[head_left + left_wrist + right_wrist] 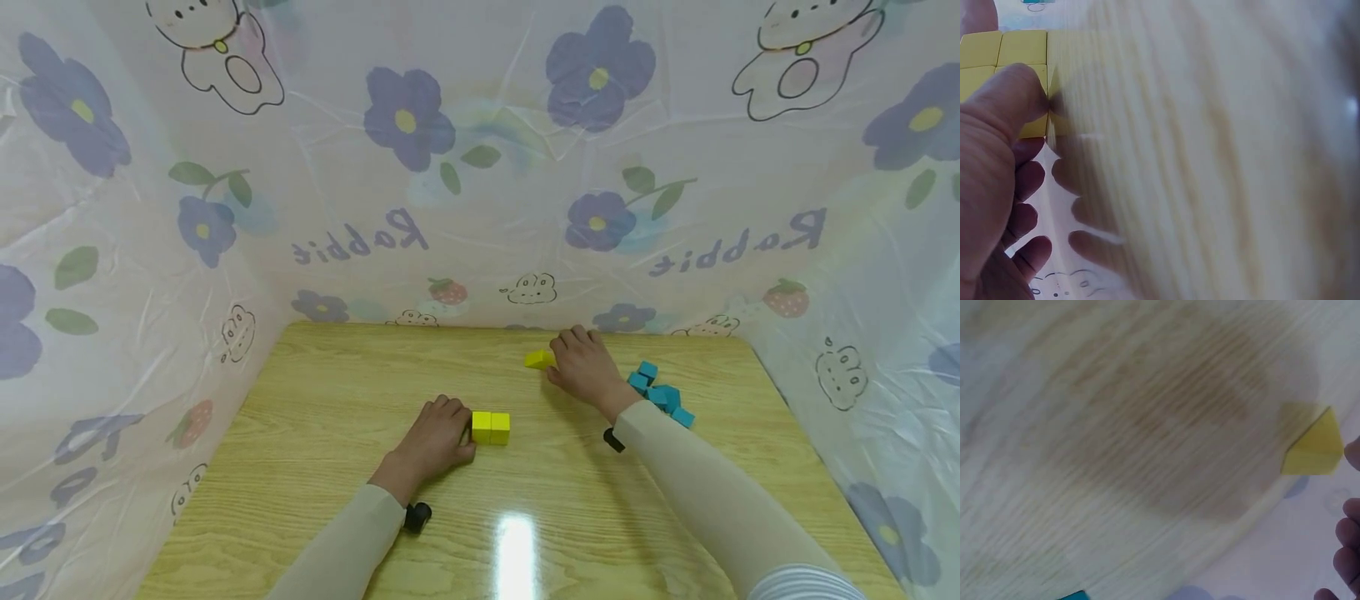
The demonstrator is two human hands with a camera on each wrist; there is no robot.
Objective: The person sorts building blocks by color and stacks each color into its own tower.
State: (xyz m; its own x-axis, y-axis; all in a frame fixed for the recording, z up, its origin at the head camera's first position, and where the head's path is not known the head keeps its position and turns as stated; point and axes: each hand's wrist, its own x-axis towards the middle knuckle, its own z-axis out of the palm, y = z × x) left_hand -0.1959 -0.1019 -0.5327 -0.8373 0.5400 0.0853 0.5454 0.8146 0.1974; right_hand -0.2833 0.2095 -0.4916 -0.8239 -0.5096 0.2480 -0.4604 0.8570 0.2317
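Observation:
My left hand [438, 433] grips yellow cubes [491, 428] at the left end of a flush group on the wooden table. In the left wrist view their faces make a two-by-two grid, with the thumb [1013, 100] across the near face and the other fingers curled beyond. At the table's far side my right hand [588, 367] is beside a separate yellow block [537, 359], covering its right end in the head view. The right wrist view has a fingertip [1354, 453] right at this yellow block's [1316, 450] side, the other fingers spread apart from it.
A loose cluster of several blue cubes [656, 393] lies right of my right hand, close to its wrist. The wooden table [337, 367] meets a flower-printed sheet [480, 208] at the back, and more sheeting rises at both sides.

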